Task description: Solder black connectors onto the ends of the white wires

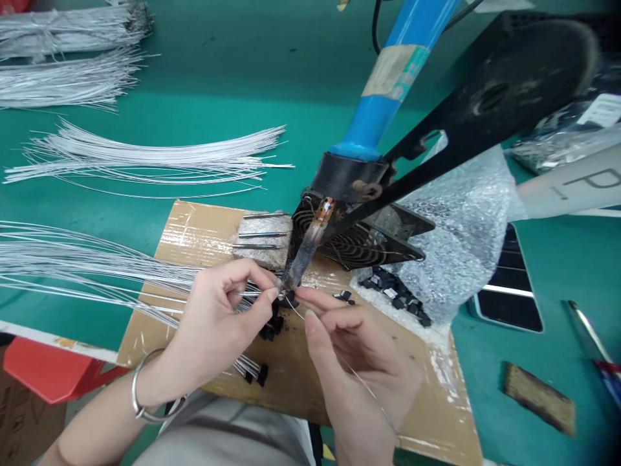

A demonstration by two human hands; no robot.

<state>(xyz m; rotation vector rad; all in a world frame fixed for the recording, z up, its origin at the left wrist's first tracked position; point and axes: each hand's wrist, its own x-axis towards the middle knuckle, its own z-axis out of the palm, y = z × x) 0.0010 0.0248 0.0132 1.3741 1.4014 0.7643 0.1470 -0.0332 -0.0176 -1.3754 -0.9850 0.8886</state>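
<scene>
both hands [213,323] pinch silvery wires [97,265] at iron tip [291,275]

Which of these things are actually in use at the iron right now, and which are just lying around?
In use: left hand, right hand, soldering iron, held wires, solder wire.

Lying about: phone, spare wire bundles, bubble wrap, loose black parts.

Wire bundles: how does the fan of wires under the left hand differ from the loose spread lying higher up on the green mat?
The fan of wires runs under the left hand, whose fingers pinch wire ends at the soldering iron tip; the loose spread lies untouched. The fan crosses onto the cardboard; the spread rests wholly on the green mat. Some fan wires carry black parts at their ends; the spread's ends look bare. Both are thin and silvery.
</scene>
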